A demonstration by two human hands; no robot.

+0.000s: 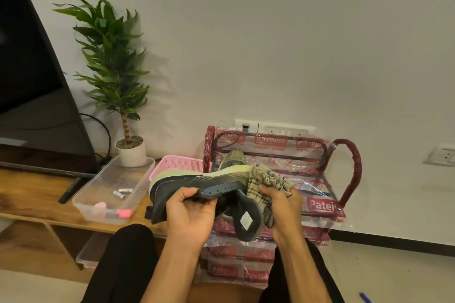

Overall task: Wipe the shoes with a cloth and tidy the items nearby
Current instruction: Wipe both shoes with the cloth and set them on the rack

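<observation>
Shoe (pixel 197 179) is held in the air in front of the shoe rack (pixel 349 174), above the person's knees. It's tipped on its side with the pale green sole up and the tongue hanging down. Left hand (pixel 189 214) grips the dark upper, thumb on the eyelet strip and the other fingers curled underneath. Right hand (pixel 283 204) has its fingers closed round a bunched beige cloth (pixel 268 179), which touches the right end of the shoe at the sole edge. A second shoe (pixel 232 158) sits on the rack's top shelf just behind the held one, mostly hidden. The rack is wrapped in clear plastic with red print and stands against the wall. A pink basket (pixel 172 162) sits just left of the rack, behind the held shoe. The wooden tabletop (pixel 29 194) on the left carries a clear plastic tray (pixel 98 179) with two batteries (pixel 121 192) and some pink items I can't identify. At the tray's far end is a potted plant (pixel 131 152), can't tell if it's in the tray or behind it. Also on the tabletop: a TV (pixel 37 81) and a dark slim stick-like object (pixel 70 190) lying beside the tray. A blue pen (pixel 365 297) is on the floor at far right.
</observation>
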